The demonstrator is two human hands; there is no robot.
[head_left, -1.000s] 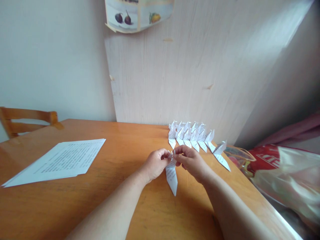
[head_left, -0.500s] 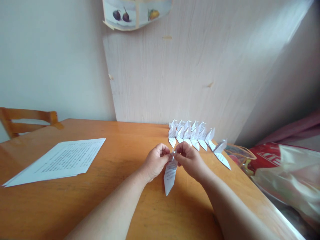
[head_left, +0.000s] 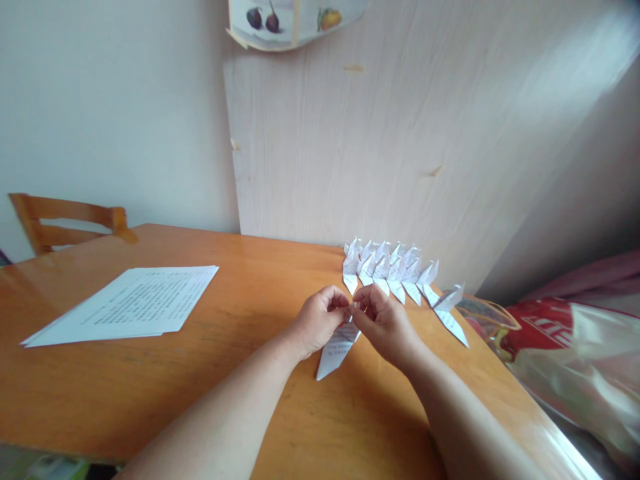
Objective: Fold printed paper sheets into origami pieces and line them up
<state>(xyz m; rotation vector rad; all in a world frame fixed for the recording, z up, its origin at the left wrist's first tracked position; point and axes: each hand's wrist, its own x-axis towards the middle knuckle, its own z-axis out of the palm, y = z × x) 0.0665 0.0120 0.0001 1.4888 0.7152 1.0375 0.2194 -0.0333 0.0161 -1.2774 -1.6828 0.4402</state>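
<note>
Paper strip (head_left: 334, 355), white, folded, with dark printed characters and a pointed tail, is what I've got pinched in the head view. Both hands are on its far end: left hand (head_left: 320, 323) gripping from one side, right hand (head_left: 384, 327) from the other, fingertips nearly meeting. My fingers cover that bit, so can't tell how it's creased.

Long axis runs from my fingertips back toward me, slanting left, so the tail pokes out nearer my left hand. It's over the glossy orange-brown wooden counter (head_left: 70, 393); can't tell if the tip touches.

Just beyond, toward the right, sit rows of folded white winged paper figures (head_left: 397, 270), plus one similar figure (head_left: 451, 327) near the right edge. Flat white printed sheets (head_left: 135, 303) lie well off to my left.
</note>
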